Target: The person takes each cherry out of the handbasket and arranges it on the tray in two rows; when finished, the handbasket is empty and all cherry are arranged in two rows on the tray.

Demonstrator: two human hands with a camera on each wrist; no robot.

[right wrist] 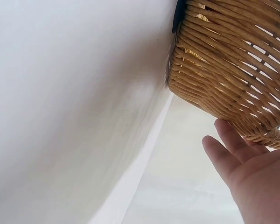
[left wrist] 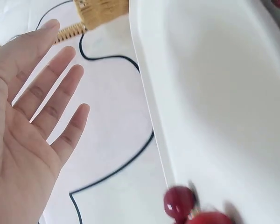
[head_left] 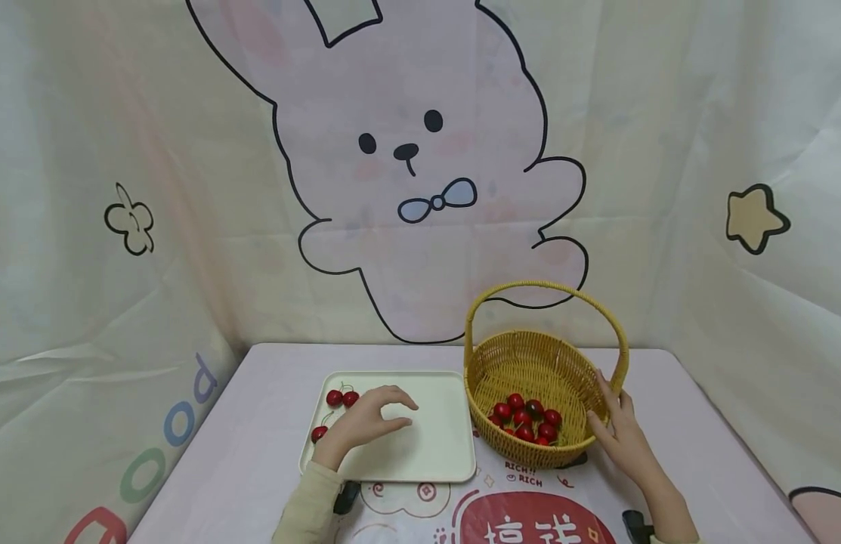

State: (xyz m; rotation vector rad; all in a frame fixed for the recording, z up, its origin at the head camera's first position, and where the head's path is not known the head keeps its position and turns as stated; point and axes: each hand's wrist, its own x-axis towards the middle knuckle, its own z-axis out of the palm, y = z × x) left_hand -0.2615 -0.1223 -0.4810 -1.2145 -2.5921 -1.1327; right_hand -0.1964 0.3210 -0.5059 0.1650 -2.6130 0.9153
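Observation:
My left hand point(head_left: 367, 420) hovers over the cream tray point(head_left: 430, 423), fingers spread and thumb apart, holding nothing. Its open palm point(left wrist: 25, 144) shows beside the tray's edge in the left wrist view. Three dark red cherries point(head_left: 334, 398) with stems lie at the tray's left side, two at the back and one nearer. With my right hand point(head_left: 624, 438) I hold the right rim of the woven basket point(head_left: 529, 355), thumb over the rim. Fingers point(right wrist: 219, 156) lie against its outer weave in the right wrist view. Several cherries point(head_left: 523, 418) sit inside the basket toward the front.
The basket's tall arched handle point(head_left: 545, 285) rises above its rim. A white printed cloth point(head_left: 209, 468) covers the table, with a red patch point(head_left: 529, 517) at the front. Behind stands a curtain point(head_left: 420, 287) with a cartoon animal; more fabric hangs at both sides.

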